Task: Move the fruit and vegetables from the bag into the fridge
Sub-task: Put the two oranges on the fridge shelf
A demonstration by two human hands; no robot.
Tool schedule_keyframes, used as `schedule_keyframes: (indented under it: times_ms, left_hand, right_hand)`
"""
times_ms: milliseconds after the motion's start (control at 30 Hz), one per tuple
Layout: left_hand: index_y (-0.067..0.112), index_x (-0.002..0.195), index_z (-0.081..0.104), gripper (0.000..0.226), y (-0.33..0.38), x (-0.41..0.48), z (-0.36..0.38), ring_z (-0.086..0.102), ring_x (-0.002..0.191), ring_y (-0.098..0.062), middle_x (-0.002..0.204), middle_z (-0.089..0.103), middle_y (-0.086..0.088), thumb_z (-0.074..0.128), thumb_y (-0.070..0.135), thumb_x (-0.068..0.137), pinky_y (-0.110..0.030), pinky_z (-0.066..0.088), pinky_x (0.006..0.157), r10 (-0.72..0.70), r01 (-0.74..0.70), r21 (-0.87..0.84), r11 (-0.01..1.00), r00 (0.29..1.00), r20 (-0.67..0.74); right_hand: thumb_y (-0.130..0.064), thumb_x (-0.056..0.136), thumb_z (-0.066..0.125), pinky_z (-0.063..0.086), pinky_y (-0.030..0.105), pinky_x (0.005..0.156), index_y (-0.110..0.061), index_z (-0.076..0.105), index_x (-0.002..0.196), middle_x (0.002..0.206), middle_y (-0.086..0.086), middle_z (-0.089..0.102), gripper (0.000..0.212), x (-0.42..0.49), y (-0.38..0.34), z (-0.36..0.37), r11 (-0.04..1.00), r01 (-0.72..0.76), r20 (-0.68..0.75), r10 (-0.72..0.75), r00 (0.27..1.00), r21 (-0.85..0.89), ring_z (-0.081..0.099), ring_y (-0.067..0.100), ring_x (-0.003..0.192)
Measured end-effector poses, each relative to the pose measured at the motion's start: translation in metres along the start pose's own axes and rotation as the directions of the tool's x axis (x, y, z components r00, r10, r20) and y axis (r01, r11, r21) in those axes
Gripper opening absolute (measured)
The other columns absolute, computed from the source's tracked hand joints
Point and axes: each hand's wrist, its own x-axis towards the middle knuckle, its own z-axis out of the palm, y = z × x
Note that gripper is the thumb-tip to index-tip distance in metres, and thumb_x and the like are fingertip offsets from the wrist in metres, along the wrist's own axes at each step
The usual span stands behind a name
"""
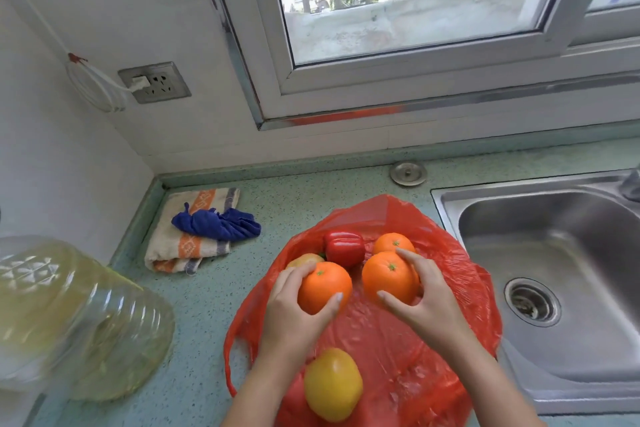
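Red-orange see-through plastic bag [450, 288] on a pale green counter [242, 288] with dark speckles. In it are the left orange [323, 288], right orange [389, 279] and far orange [391, 242], all bright orange with green stem spots, plus a glossy red pepper [344, 248], a yellow fruit [332, 385] and a pale tan fruit [303, 260], half hidden. Cream towel [187, 243] with orange patterned bands and grey-blue stripes, dark blue cloth [218, 224], clear bottle [69, 315] tinted yellow-green, steel-grey sink [446, 198], white wall [138, 10] and window frame [415, 55], silver-grey socket [162, 83] with white plug [140, 81].
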Motion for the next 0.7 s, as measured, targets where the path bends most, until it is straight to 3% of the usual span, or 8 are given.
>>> schedule_keyframes:
  times_ms: [100, 167, 267, 433, 533, 700]
  left_hand:
    - [0.042, 0.108, 0.051, 0.05, 0.025, 0.009, -0.002, 0.047, 0.108, 0.005, 0.115, 0.046, 0.026, 0.076, 0.043, 0.065, -0.014, 0.04, 0.089, 0.139, -0.138, -0.034, 0.99, 0.99, 0.014]
    - [0.046, 0.106, 0.048, 0.049, 0.042, 0.012, -0.002, 0.044, 0.11, 0.009, 0.115, 0.047, 0.027, 0.067, 0.055, 0.061, -0.009, 0.038, 0.089, 0.211, -0.21, -0.056, 0.976, 0.977, 0.016]
    - [0.043, 0.107, 0.05, 0.053, 0.061, 0.011, 0.001, 0.044, 0.111, 0.008, 0.116, 0.048, 0.024, 0.065, 0.058, 0.059, -0.015, 0.039, 0.091, 0.292, -0.287, -0.108, 0.952, 0.956, 0.034]
    - [0.04, 0.109, 0.051, 0.055, 0.085, 0.001, 0.005, 0.044, 0.111, 0.009, 0.117, 0.05, 0.02, 0.066, 0.056, 0.059, -0.005, 0.035, 0.088, 0.41, -0.383, -0.226, 0.896, 0.908, 0.085]
    - [0.035, 0.112, 0.052, 0.059, 0.098, -0.012, 0.006, 0.045, 0.111, 0.007, 0.118, 0.05, 0.019, 0.068, 0.055, 0.059, -0.007, 0.037, 0.088, 0.468, -0.412, -0.306, 0.858, 0.873, 0.135]
    - [0.042, 0.107, 0.051, 0.052, 0.119, -0.042, 0.007, 0.046, 0.111, 0.006, 0.116, 0.05, 0.023, 0.068, 0.053, 0.059, -0.018, 0.041, 0.091, 0.57, -0.451, -0.427, 0.784, 0.795, 0.206]
  right_hand:
    - [-0.027, 0.069, 0.08, 0.033, 0.003, 0.082, -0.033, 0.044, 0.126, 0.116, -0.009, 0.044, 0.068, -0.004, -0.009, -0.023, 0.999, 0.028, -0.117, -0.026, 0.993, 0.017, 0.044, -0.005, 0.103]
    - [-0.038, 0.065, 0.077, 0.037, 0.007, 0.083, -0.038, 0.043, 0.123, 0.115, -0.016, 0.044, 0.068, -0.011, -0.017, -0.037, 0.999, 0.045, -0.187, -0.04, 0.982, 0.026, 0.043, -0.009, 0.107]
    - [-0.043, 0.061, 0.07, 0.039, 0.007, 0.079, -0.046, 0.04, 0.119, 0.114, -0.025, 0.041, 0.065, -0.029, -0.029, -0.056, 0.998, 0.05, -0.287, -0.04, 0.957, 0.029, 0.044, -0.013, 0.104]
    - [-0.048, 0.058, 0.07, 0.041, 0.01, 0.074, -0.049, 0.041, 0.118, 0.116, -0.021, 0.043, 0.066, -0.071, -0.044, -0.082, 1.0, 0.004, -0.42, 0.0, 0.907, 0.01, 0.049, -0.006, 0.102]
    - [-0.061, 0.051, 0.064, 0.04, 0.011, 0.074, -0.053, 0.041, 0.113, 0.115, -0.022, 0.043, 0.066, -0.105, -0.058, -0.094, 0.999, -0.03, -0.51, 0.031, 0.859, 0.01, 0.051, -0.002, 0.1]
    - [-0.062, 0.05, 0.061, 0.04, 0.012, 0.077, -0.056, 0.042, 0.111, 0.116, -0.024, 0.042, 0.064, -0.175, -0.079, -0.103, 0.994, -0.109, -0.659, 0.079, 0.748, -0.005, 0.05, -0.008, 0.098]
